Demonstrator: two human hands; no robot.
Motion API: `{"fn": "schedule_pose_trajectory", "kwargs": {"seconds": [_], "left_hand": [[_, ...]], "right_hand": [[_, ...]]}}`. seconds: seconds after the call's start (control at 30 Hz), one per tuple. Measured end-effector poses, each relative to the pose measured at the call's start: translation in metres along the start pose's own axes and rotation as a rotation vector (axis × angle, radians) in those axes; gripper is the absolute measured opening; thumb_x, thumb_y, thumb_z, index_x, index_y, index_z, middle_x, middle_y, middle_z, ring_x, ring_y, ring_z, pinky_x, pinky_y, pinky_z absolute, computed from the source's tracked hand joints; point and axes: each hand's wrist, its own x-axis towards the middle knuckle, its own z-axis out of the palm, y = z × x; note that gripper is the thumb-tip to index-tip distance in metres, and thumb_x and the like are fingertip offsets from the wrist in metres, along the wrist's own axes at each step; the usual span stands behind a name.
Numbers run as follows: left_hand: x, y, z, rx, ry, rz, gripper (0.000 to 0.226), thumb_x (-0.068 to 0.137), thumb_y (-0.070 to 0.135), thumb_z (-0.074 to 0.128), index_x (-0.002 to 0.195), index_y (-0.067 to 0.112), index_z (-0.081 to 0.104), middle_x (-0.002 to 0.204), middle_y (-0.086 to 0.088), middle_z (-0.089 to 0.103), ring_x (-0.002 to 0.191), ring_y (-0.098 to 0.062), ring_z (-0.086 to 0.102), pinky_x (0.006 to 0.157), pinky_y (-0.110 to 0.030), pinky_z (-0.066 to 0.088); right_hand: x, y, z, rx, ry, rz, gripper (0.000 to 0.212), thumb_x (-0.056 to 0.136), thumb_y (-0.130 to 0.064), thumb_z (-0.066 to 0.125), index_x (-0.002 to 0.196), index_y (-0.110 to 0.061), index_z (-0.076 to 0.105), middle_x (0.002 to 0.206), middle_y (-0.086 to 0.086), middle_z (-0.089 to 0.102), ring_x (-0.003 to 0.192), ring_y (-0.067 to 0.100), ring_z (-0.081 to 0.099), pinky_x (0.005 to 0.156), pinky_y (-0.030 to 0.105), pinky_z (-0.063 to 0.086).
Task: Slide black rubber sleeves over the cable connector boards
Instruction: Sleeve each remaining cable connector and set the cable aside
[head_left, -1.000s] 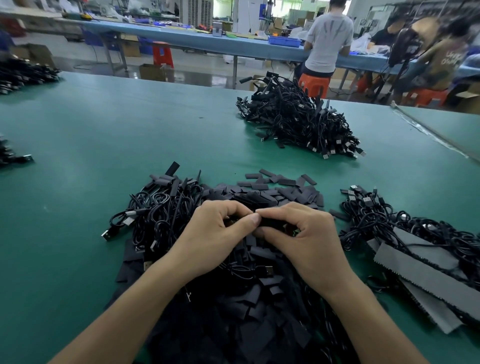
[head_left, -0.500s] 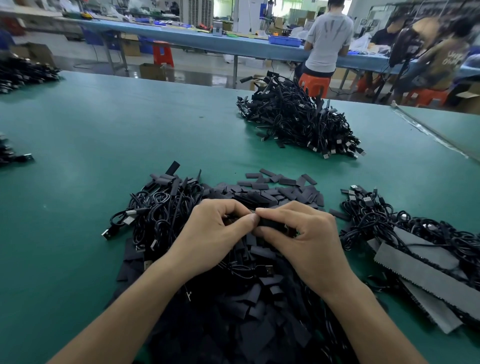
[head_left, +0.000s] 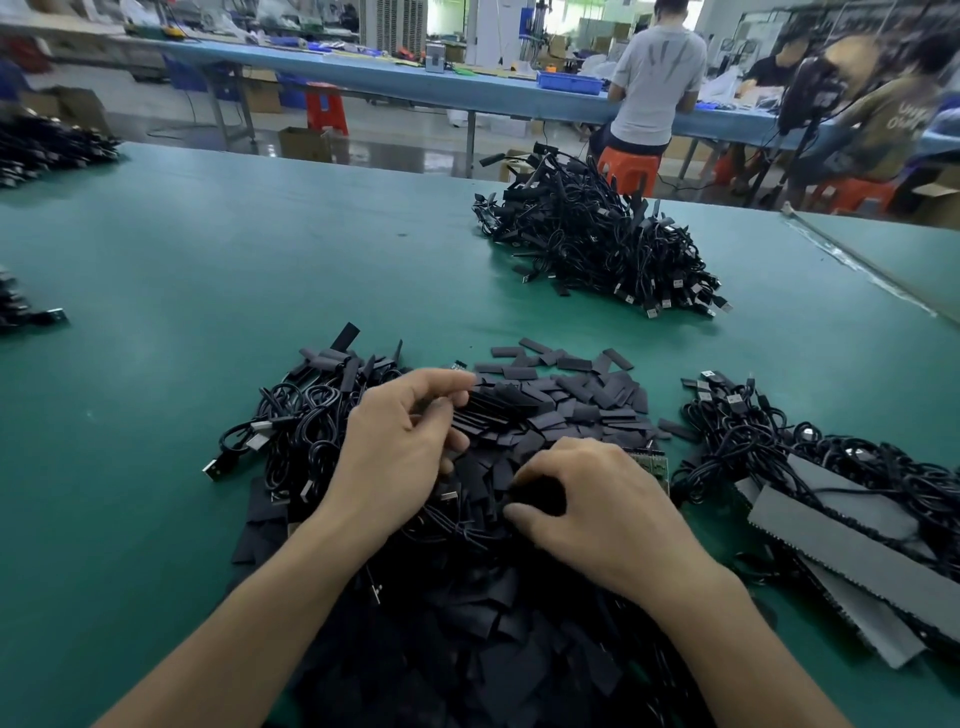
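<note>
In the head view, the person's two hands are working apart from each other over a heap of black rubber sleeves (head_left: 571, 395) on the green table (head_left: 208, 270). The left hand (head_left: 400, 447) is reaching forward with its fingers loosely bent, fingertips touching the sleeves. It is blurred, so whether it is pinching one cannot be told. The right hand (head_left: 597, 499) is resting lower in the heap with fingers and thumb curled around something dark that cannot be made out. A small green connector board (head_left: 652, 461) is showing just beyond its knuckles. Coiled black cables (head_left: 301, 415) are lying just left of the left hand. More cables (head_left: 779, 441) are lying to the right beside grey foam strips (head_left: 841, 535). Another cable pile (head_left: 597, 244) is sitting farther back on the table.
</note>
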Motion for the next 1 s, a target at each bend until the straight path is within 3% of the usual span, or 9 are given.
{"fn": "schedule_pose_trajectory", "kwargs": {"seconds": [0.13, 0.27, 0.37, 0.57, 0.67, 0.8, 0.87, 0.93, 1.0], "left_hand": [[0.000, 0.000, 0.001, -0.012, -0.014, 0.026, 0.046, 0.099, 0.000, 0.052, 0.109, 0.045, 0.057, 0.094, 0.008, 0.074, 0.066, -0.016, 0.073, 0.052, -0.020, 0.053], [-0.001, -0.001, 0.000, -0.017, -0.001, 0.009, 0.044, 0.098, -0.001, 0.053, 0.091, 0.043, 0.055, 0.093, 0.004, 0.075, 0.066, -0.018, 0.074, 0.052, -0.019, 0.052], [-0.002, -0.002, -0.001, 0.024, 0.015, 0.018, 0.041, 0.099, -0.001, 0.051, 0.079, 0.034, 0.059, 0.086, 0.002, 0.075, 0.062, -0.015, 0.073, 0.050, -0.016, 0.050], [-0.002, -0.004, 0.000, 0.059, 0.032, -0.030, 0.030, 0.099, 0.000, 0.051, 0.082, 0.019, 0.068, 0.069, -0.004, 0.074, 0.055, -0.011, 0.070, 0.051, -0.015, 0.050], [-0.001, -0.004, 0.000, 0.063, 0.037, -0.045, 0.032, 0.100, 0.000, 0.051, 0.082, 0.020, 0.069, 0.067, -0.002, 0.074, 0.059, -0.016, 0.072, 0.056, -0.022, 0.055], [0.000, -0.006, 0.001, 0.080, 0.032, -0.055, 0.031, 0.096, 0.002, 0.057, 0.081, 0.024, 0.073, 0.067, 0.000, 0.074, 0.061, -0.017, 0.072, 0.059, -0.029, 0.059], [-0.002, -0.005, 0.004, 0.094, 0.000, -0.046, 0.020, 0.091, 0.013, 0.065, 0.083, 0.028, 0.076, 0.070, -0.001, 0.075, 0.067, -0.024, 0.073, 0.064, -0.042, 0.062], [-0.005, 0.000, 0.006, 0.074, -0.056, -0.014, 0.009, 0.082, 0.035, 0.069, 0.085, 0.033, 0.076, 0.073, -0.004, 0.075, 0.074, -0.032, 0.072, 0.068, -0.050, 0.061], [-0.007, 0.003, 0.007, 0.068, -0.097, 0.022, 0.022, 0.075, 0.052, 0.066, 0.086, 0.036, 0.075, 0.071, -0.001, 0.074, 0.073, -0.029, 0.072, 0.068, -0.047, 0.059]], "right_hand": [[0.001, -0.011, 0.007, 0.073, 0.149, 0.039, 0.033, 0.095, -0.049, 0.043, 0.112, -0.030, 0.064, 0.103, -0.012, 0.061, 0.099, 0.012, 0.056, 0.089, 0.031, 0.046], [0.000, -0.014, 0.021, -0.182, 0.066, 0.113, 0.052, 0.099, -0.056, 0.035, 0.141, -0.027, 0.047, 0.116, -0.005, 0.055, 0.111, 0.018, 0.051, 0.094, 0.033, 0.038], [0.002, -0.015, 0.025, -0.237, 0.019, 0.134, 0.055, 0.098, -0.058, 0.035, 0.144, -0.030, 0.042, 0.113, -0.004, 0.050, 0.110, 0.020, 0.049, 0.093, 0.036, 0.036], [0.010, -0.012, 0.021, -0.209, -0.043, 0.099, 0.046, 0.097, -0.052, 0.045, 0.142, -0.043, 0.037, 0.100, -0.007, 0.033, 0.109, 0.020, 0.048, 0.089, 0.036, 0.033], [0.012, -0.009, 0.016, -0.083, 0.000, 0.111, 0.038, 0.093, -0.047, 0.059, 0.130, -0.042, 0.050, 0.099, -0.010, 0.040, 0.103, 0.018, 0.052, 0.088, 0.035, 0.038], [0.010, -0.005, 0.012, 0.255, 0.211, 0.107, 0.009, 0.087, -0.028, 0.073, 0.092, -0.033, 0.067, 0.086, -0.017, 0.059, 0.083, 0.003, 0.058, 0.076, 0.021, 0.046], [0.011, -0.004, 0.008, 0.472, 0.283, 0.122, 0.015, 0.084, -0.020, 0.076, 0.080, -0.031, 0.066, 0.075, -0.015, 0.067, 0.074, 0.001, 0.063, 0.067, 0.013, 0.046], [0.012, -0.003, 0.003, 0.691, 0.277, 0.128, 0.018, 0.083, -0.018, 0.077, 0.080, -0.031, 0.065, 0.073, -0.012, 0.070, 0.069, 0.005, 0.066, 0.067, 0.021, 0.051], [0.012, -0.006, 0.000, 0.825, 0.254, 0.113, 0.021, 0.083, -0.017, 0.077, 0.086, -0.033, 0.064, 0.073, -0.007, 0.072, 0.068, 0.008, 0.067, 0.068, 0.031, 0.053]]}}
